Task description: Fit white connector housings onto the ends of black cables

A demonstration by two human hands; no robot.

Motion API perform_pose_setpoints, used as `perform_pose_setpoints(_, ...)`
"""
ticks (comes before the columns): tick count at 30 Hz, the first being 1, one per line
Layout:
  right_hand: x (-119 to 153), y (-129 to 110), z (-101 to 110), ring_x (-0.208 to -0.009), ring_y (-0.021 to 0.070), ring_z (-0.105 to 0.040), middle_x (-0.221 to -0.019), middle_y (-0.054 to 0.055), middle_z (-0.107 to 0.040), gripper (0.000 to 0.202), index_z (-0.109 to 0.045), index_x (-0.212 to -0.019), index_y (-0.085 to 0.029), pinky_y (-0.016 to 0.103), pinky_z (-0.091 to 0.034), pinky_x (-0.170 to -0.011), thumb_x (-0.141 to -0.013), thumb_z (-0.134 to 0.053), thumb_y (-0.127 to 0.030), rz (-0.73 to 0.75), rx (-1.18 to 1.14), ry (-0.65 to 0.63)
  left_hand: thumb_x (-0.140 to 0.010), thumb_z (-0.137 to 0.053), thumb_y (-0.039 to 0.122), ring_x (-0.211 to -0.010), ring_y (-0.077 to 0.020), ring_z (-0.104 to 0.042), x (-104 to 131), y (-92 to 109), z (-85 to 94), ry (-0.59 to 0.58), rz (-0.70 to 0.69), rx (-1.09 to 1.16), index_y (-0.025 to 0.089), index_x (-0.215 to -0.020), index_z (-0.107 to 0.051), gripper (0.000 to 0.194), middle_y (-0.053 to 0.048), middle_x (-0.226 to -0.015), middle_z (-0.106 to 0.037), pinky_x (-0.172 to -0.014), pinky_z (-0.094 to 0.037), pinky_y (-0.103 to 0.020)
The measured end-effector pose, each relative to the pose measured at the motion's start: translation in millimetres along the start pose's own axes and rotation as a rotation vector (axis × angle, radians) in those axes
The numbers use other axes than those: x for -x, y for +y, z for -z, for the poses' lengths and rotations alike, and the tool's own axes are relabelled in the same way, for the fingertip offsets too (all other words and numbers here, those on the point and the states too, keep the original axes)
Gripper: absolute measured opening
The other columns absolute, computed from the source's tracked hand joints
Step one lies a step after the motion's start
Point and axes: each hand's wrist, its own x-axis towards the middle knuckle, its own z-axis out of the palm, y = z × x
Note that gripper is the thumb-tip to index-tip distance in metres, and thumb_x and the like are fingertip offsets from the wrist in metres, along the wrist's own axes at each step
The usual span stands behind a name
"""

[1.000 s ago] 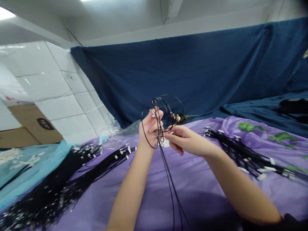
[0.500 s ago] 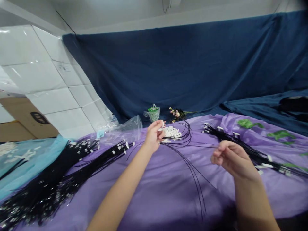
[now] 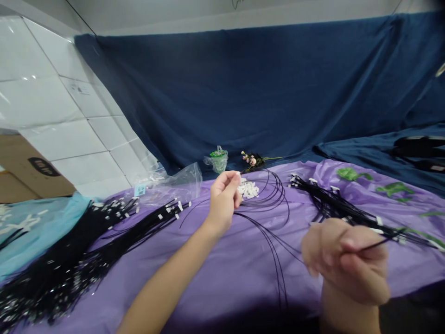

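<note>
My left hand (image 3: pixel 223 199) is closed in front of a small heap of white plastic pieces (image 3: pixel 248 189). Thin black cords (image 3: pixel 278 199) run out from it, some curling in loops to the right and others trailing down over the purple cloth. A bit of white shows at its fingertips, too small to name. Lower right and nearer the camera, my right hand (image 3: pixel 347 260) is blurred, thumb and finger pinched on a black cord (image 3: pixel 378 243) whose short length points right.
Bundles of black cords with white ends lie at left (image 3: pixel 139 232) and at right (image 3: pixel 333 204) on the purple cloth (image 3: pixel 208 287). Behind are a clear plastic bag (image 3: pixel 184 181), a wrapped green item (image 3: pixel 219 160) and artificial flowers (image 3: pixel 253 160). A cardboard box (image 3: pixel 38 171) stands at left.
My right hand has come nearer the camera and turned over, with cord now pointing right from its pinch. My left hand stays in about the same place; the white piece at its fingertips is less visible.
</note>
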Motion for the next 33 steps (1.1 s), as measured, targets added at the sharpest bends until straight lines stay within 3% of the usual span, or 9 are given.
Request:
perform_pose_setpoints(3,-2,0,6,-0.050,0.0088,-0.055,-0.068,-0.001,-0.051,0.016,-0.067,-0.097,-0.021,0.022,-0.046,-0.041,-0.091,-0.052,-0.018,0.025,-0.046,0.136,-0.080,-0.064,0.027,-0.034,0.0008,-0.035,-4,9,1.4,0.195,0.112,0.171,0.018,-0.088,-0.055,0.015,0.006,-0.074,-0.049,-0.033,-0.018,-0.016)
perform_pose_setpoints(6,0,6,5,-0.052,0.0121,-0.058,-0.067,0.000,-0.054,0.016,-0.068,-0.096,-0.020,0.029,-0.052,-0.048,-0.091,-0.053,-0.019,0.004,-0.032,-0.001,-0.082,-0.060,0.024,-0.036,0.0003,-0.036,-15,9,7.4,0.324,0.150,0.286,0.018,-0.088,-0.053,0.011,0.006,-0.074,-0.048,-0.034,-0.021,-0.015)
perform_pose_setpoints(9,5,11,-7,-0.053,0.0130,-0.058,-0.065,0.000,-0.056,0.022,-0.067,-0.107,-0.020,0.030,-0.052,-0.049,-0.091,-0.053,-0.015,-0.016,0.069,-0.099,-0.083,-0.058,0.024,-0.036,-0.0006,-0.037,-23,-1,12.3,0.355,0.093,0.252,0.019,-0.086,-0.051,0.010,0.006,-0.074,-0.048,-0.034,-0.021,-0.015)
perform_pose_setpoints(12,0,13,-18,-0.049,0.0099,-0.054,-0.066,-0.002,-0.053,0.029,-0.066,-0.113,-0.023,0.024,-0.046,-0.042,-0.090,-0.053,-0.011,0.003,0.091,0.024,-0.081,-0.060,0.026,-0.035,-0.0012,-0.040,-24,-14,12.4,0.251,0.019,0.081,0.019,-0.084,-0.051,0.012,0.006,-0.074,-0.049,-0.033,-0.018,-0.016)
perform_pose_setpoints(16,-24,23,-15,-0.048,0.0070,-0.047,-0.075,0.000,-0.058,0.018,-0.072,-0.095,-0.023,0.020,-0.031,-0.037,-0.088,-0.057,-0.014,-0.014,0.120,0.171,-0.078,-0.067,0.033,-0.033,-0.0007,-0.039,-16,-19,7.1,-0.009,-0.017,-0.097,0.017,-0.081,-0.055,0.020,0.006,-0.069,-0.050,-0.033,-0.018,-0.017)
perform_pose_setpoints(20,-37,39,-8,-0.058,0.0098,-0.049,-0.068,0.000,-0.059,0.011,-0.072,-0.085,-0.022,0.023,-0.035,-0.048,-0.082,-0.066,-0.013,0.020,0.553,0.145,-0.075,-0.070,0.035,-0.033,-0.0013,-0.037,-4,-8,1.3,-0.182,0.086,-0.069,0.016,-0.084,-0.058,0.024,0.006,-0.063,-0.048,-0.033,-0.018,-0.017)
perform_pose_setpoints(24,-35,45,-9,-0.055,0.0080,-0.044,-0.068,-0.001,-0.058,0.011,-0.070,-0.086,-0.019,0.024,-0.034,-0.051,-0.081,-0.067,-0.011,0.057,0.872,0.079,-0.073,-0.072,0.033,-0.033,-0.0007,-0.033,4,5,-1.4,-0.254,0.251,0.012,0.016,-0.082,-0.058,0.024,0.006,-0.061,-0.047,-0.034,-0.016,-0.016)
perform_pose_setpoints(33,-33,47,-10,-0.049,0.0068,-0.041,-0.063,-0.003,-0.053,0.007,-0.068,-0.080,-0.018,0.023,-0.033,-0.046,-0.080,-0.065,-0.012,0.104,0.996,0.088,-0.070,-0.075,0.030,-0.033,0.0005,-0.032,8,11,-1.4,-0.302,0.336,0.097,0.015,-0.081,-0.061,0.023,0.003,-0.065,-0.055,-0.034,-0.012,-0.015)
